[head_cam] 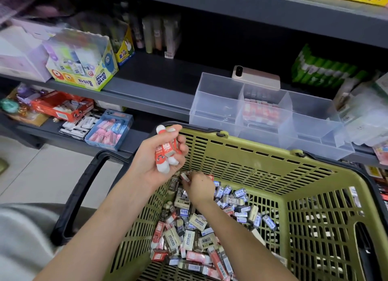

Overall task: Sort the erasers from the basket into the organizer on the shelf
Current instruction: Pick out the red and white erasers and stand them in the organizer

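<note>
An olive green basket (241, 154) with black handles holds a heap of several mixed erasers (195, 238) in red, blue and brown sleeves. My left hand (155, 156) is raised over the basket's far left corner and grips a bunch of red-and-white erasers (165, 150). My right hand (199, 188) reaches down into the heap and pinches a small eraser (185, 176) at its fingertips. A clear plastic organizer (218, 104) with three compartments stands on the shelf behind the basket; its middle compartment holds red erasers (261, 112), the outer two look empty.
A phone (256, 76) lies on the shelf behind the organizer. A glue display box (84, 64) stands at the left, green packs (323, 72) at the right. The lower shelf carries boxes of pink erasers (109, 131) and a red box (63, 108).
</note>
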`<state>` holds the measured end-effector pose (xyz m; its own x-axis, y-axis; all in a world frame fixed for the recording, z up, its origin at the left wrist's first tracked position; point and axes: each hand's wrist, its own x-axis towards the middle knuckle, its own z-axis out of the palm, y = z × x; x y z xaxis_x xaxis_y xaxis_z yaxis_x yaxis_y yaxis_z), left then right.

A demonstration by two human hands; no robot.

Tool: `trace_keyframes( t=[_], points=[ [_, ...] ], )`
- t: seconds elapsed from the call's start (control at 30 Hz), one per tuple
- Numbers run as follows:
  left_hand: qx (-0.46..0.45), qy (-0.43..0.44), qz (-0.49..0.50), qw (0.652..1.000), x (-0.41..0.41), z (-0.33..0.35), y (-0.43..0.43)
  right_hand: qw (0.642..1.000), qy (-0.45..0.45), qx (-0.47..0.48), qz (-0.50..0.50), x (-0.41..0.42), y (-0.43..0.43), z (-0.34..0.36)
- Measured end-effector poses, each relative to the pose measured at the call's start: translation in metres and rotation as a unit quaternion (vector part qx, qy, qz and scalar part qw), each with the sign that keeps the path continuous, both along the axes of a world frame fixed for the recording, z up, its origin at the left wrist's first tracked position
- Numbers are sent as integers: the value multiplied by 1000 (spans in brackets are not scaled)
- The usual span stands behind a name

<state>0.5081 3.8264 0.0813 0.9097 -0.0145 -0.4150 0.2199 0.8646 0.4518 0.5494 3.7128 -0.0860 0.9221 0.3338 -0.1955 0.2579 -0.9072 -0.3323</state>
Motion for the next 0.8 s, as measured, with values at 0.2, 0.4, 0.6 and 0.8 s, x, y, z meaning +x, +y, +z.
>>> trace_keyframes(
  t=[0.2,0.4,0.6,0.8],
  points=[
    [13,-7,17,1000,1,0,2,979,63,193,27,-11,-18,56],
    [65,-35,84,994,26,22,10,909,53,413,16,2,-59,166],
    [57,-53,136,988,72,33,24,882,-11,471,-12,68,-55,235],
    [2,-29,124,992,94,19,25,946,58,317,-36,106,-12,211]
  ],
)
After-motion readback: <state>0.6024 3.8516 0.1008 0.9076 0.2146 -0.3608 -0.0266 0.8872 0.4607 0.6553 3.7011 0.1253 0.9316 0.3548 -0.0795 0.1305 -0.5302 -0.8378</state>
